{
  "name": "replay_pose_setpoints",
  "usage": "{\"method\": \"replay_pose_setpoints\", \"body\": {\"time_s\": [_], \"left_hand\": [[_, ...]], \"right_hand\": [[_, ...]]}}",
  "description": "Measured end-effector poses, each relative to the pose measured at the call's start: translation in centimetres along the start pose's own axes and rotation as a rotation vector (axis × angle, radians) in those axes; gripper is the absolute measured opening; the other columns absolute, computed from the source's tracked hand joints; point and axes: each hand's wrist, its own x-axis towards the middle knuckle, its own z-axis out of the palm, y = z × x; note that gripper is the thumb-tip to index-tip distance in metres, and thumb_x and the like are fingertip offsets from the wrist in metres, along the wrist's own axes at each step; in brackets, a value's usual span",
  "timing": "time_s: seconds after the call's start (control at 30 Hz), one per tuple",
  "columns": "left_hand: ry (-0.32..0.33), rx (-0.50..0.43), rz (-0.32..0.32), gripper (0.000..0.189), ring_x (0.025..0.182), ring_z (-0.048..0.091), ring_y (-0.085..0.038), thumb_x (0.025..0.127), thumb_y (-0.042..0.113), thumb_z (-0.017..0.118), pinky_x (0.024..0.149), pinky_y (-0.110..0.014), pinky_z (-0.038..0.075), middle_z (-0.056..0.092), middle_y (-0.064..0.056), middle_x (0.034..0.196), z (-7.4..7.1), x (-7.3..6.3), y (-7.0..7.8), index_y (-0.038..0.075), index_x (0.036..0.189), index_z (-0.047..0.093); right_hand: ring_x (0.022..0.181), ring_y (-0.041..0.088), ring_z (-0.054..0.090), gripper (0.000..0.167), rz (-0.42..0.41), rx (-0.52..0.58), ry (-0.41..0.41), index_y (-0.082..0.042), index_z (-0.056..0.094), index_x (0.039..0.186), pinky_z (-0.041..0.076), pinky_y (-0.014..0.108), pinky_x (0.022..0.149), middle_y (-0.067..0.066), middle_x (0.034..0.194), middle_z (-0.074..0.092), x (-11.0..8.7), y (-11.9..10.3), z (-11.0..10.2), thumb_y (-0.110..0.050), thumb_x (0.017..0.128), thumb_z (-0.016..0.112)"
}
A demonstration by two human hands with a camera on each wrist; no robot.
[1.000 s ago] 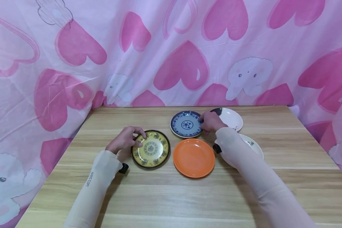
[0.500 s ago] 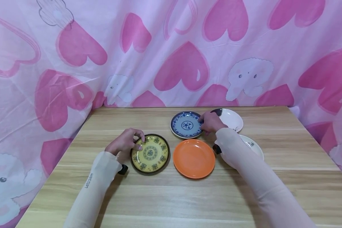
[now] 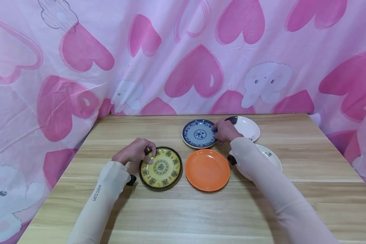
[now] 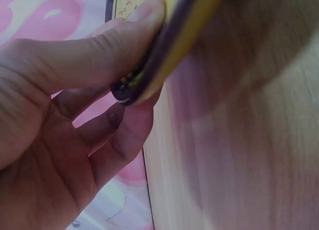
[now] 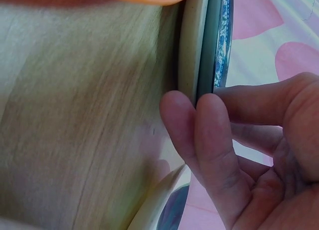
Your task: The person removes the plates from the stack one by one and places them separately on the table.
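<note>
In the head view, my left hand [image 3: 136, 151] pinches the upper left rim of a yellow patterned plate [image 3: 164, 173] with a dark border. The left wrist view has the thumb [image 4: 114, 55] on the face of that plate and fingers beneath its edge. My right hand [image 3: 225, 130] is at the right rim of a blue-and-white floral plate [image 3: 195, 130]. From the right wrist, its fingers [image 5: 214, 135] grip that rim. A cream plate [image 5: 191, 55] lies directly under the blue one. Just in front is an orange plate [image 3: 207, 176].
A white plate [image 3: 248, 128] with a black patch lies behind the right hand. Another white plate [image 3: 269, 156] is partly hidden by the right forearm. All stand on a wood-grain table [image 3: 183, 217], with a pink heart-print curtain [image 3: 195, 27] behind it.
The yellow plate has shifted a little toward the front edge and changed its tilt in the left hand. The right hand and the other plates have stayed where they were.
</note>
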Motion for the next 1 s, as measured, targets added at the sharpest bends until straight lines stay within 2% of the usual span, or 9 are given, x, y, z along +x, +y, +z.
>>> {"method": "replay_pose_setpoints", "body": {"time_s": [0.27, 0.47, 0.57, 0.67, 0.8, 1.0], "left_hand": [[0.029, 0.084, 0.025, 0.024, 0.082, 0.069, -0.012, 0.07, 0.007, 0.088, 0.088, -0.037, 0.06, 0.077, -0.002, 0.104, 0.3, -0.2, 0.7, 0.019, 0.085, 0.073], [0.058, 0.142, 0.023, 0.025, 0.073, 0.064, -0.01, 0.069, 0.011, 0.089, 0.077, -0.029, 0.057, 0.076, 0.0, 0.095, 0.7, -0.2, 1.0, 0.02, 0.087, 0.075], [0.071, 0.182, 0.026, 0.025, 0.073, 0.063, -0.011, 0.069, 0.015, 0.09, 0.078, -0.032, 0.055, 0.074, 0.002, 0.088, 0.7, -0.4, 1.3, 0.021, 0.089, 0.076], [0.08, 0.204, 0.029, 0.027, 0.077, 0.063, -0.012, 0.068, 0.018, 0.09, 0.082, -0.035, 0.056, 0.074, 0.002, 0.088, 0.6, -0.5, 1.3, 0.021, 0.091, 0.076], [0.079, 0.173, 0.023, 0.027, 0.085, 0.068, -0.014, 0.068, 0.018, 0.091, 0.089, -0.039, 0.057, 0.075, 0.0, 0.095, 0.5, -0.6, 1.1, 0.022, 0.09, 0.076], [0.053, 0.072, 0.002, 0.026, 0.095, 0.074, -0.02, 0.07, 0.017, 0.091, 0.091, -0.04, 0.06, 0.076, -0.006, 0.106, 0.1, -0.5, 1.1, 0.021, 0.091, 0.076]], "right_hand": [[0.07, 0.02, 0.07, 0.048, -0.01, 0.0, 0.0, -0.005, 0.056, 0.141, 0.06, 0.023, 0.061, 0.022, 0.135, 0.056, 0.0, 0.1, 0.0, -0.006, 0.094, 0.066], [0.071, 0.02, 0.069, 0.048, -0.005, -0.001, 0.004, -0.005, 0.057, 0.141, 0.059, 0.021, 0.06, 0.022, 0.135, 0.057, -0.1, 0.0, 0.2, -0.006, 0.094, 0.067], [0.07, 0.02, 0.07, 0.048, 0.0, 0.004, 0.009, -0.006, 0.057, 0.141, 0.059, 0.022, 0.06, 0.022, 0.134, 0.057, -0.1, 0.0, 0.2, -0.006, 0.094, 0.067], [0.069, 0.02, 0.07, 0.048, -0.002, -0.003, 0.004, -0.005, 0.056, 0.141, 0.059, 0.022, 0.06, 0.022, 0.134, 0.057, -0.1, 0.0, 0.1, -0.006, 0.094, 0.067], [0.069, 0.019, 0.07, 0.048, 0.001, -0.011, 0.0, -0.006, 0.056, 0.142, 0.059, 0.022, 0.06, 0.022, 0.135, 0.056, -0.1, 0.0, 0.1, -0.007, 0.094, 0.067], [0.071, 0.02, 0.07, 0.048, 0.013, -0.003, 0.004, -0.007, 0.057, 0.141, 0.059, 0.022, 0.062, 0.021, 0.134, 0.057, 0.0, -0.1, 0.1, -0.008, 0.094, 0.068]]}}
